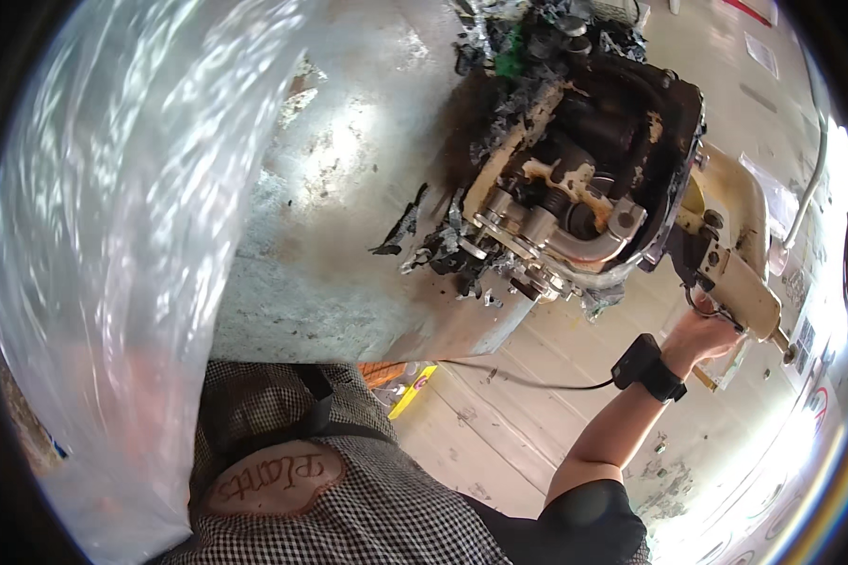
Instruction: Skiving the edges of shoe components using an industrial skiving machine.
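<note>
At the right, my right hand [705, 337] is raised against the lower end of a cream machine arm [742, 287]. It looks closed, but the arm covers its fingers and whatever they hold. A thin dark loop of wire lies across the hand. Just left of it sits an opened machine head [584, 174], its dark, greasy cavity full of metal rods and joints. My left hand cannot be made out; only a pinkish blur shows through a big clear plastic sheet [141, 207] on the left.
A worn grey metal table [339, 235] carries black plastic shreds [403, 226] beside the machine head. From my wrist's black device [639, 361] a dark cable [537, 379] runs left below the table's edge. An orange and yellow item [400, 384] shows under that edge.
</note>
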`<state>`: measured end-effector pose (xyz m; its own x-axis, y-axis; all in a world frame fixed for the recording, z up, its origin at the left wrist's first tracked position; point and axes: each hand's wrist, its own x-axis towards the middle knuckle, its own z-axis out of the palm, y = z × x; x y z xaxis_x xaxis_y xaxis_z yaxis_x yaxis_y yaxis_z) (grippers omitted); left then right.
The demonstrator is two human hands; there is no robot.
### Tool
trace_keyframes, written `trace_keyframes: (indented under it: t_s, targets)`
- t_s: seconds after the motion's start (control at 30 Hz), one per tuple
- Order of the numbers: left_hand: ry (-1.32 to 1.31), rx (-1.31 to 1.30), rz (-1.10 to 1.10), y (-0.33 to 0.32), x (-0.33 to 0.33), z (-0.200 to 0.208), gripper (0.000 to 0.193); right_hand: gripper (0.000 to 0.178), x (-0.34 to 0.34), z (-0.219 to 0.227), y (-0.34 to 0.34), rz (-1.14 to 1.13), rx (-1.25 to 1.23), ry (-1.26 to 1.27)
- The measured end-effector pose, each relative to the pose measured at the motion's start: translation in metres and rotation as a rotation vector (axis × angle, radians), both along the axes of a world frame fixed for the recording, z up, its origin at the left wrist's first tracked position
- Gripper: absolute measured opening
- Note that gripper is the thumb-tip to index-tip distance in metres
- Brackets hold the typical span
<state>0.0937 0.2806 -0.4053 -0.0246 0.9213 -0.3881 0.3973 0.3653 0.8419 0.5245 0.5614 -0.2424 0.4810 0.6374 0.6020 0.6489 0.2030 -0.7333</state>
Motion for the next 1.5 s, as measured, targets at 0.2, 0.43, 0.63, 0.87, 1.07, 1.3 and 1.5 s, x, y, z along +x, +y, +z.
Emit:
trace_keyframes:
  t_s: [0.2, 0.43, 0.63, 0.87, 1.07, 1.3, 1.5]
  targets:
    - [-0.126, -0.046, 0.079, -0.009, -0.011, -0.013, 0.024, 0.029, 0.058, -0.001, 0.003, 0.501, -0.430, 0.535]
    - [-0.099, -0.025, -0.022, -0.007, -0.021, -0.013, 0.026, 0.047, 0.029, -0.034, 0.053, 0.914, -0.784, 0.532]
    - [-0.079, -0.033, -0.083, -0.010, -0.026, -0.026, 0.027, 0.048, 0.010, -0.030, 0.059, 0.965, -0.849, 0.311]
    - [-0.093, -0.136, -0.052, -0.002, -0.023, -0.024, 0.025, 0.043, 0.034, -0.015, 0.076, 0.996, -0.929, 0.349]
    - [0.022, -0.198, -0.064, -0.005, -0.022, -0.022, 0.023, 0.044, -0.008, -0.025, 0.077, 1.180, -1.231, 0.461]
    - [-0.079, -0.155, -0.045, 0.000, -0.017, -0.024, 0.023, 0.043, 0.008, -0.022, 0.061, 1.058, -1.053, 0.451]
    - [-0.040, -0.141, 0.033, 0.002, -0.015, -0.023, 0.022, 0.046, 0.010, -0.011, 0.084, 1.092, -1.287, 0.394]
